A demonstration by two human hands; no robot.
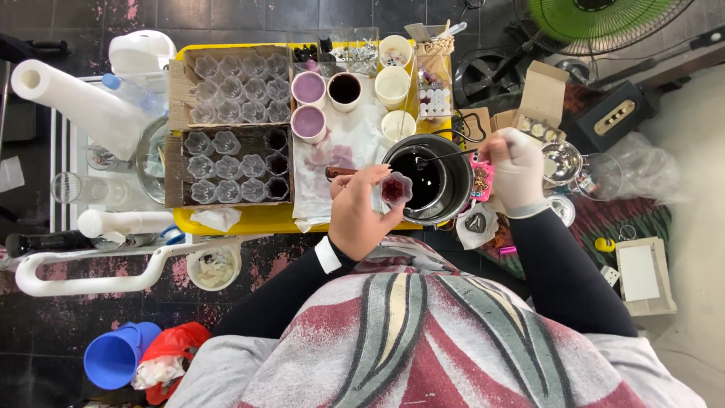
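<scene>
Pinched between the fingers [375, 180] of the left hand [361, 211], a small flower-shaped cup [395, 188] of dark red liquid is held at the rim of the metal pot [461, 198]. A ladle handle [449, 156] is gripped in the gloved right hand [517, 168], fist closed, above the pot on the yellow worktop [249, 219].

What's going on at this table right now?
A person sits over a yellow table. Their bare left hand holds a small clear cup with reddish contents beside a metal pot of dark liquid. Their white-gloved right hand holds the thin handle of a ladle that dips into the pot. Two cardboard trays of small cups sit to the left, a few at the right end dark-filled, most clear.
</scene>
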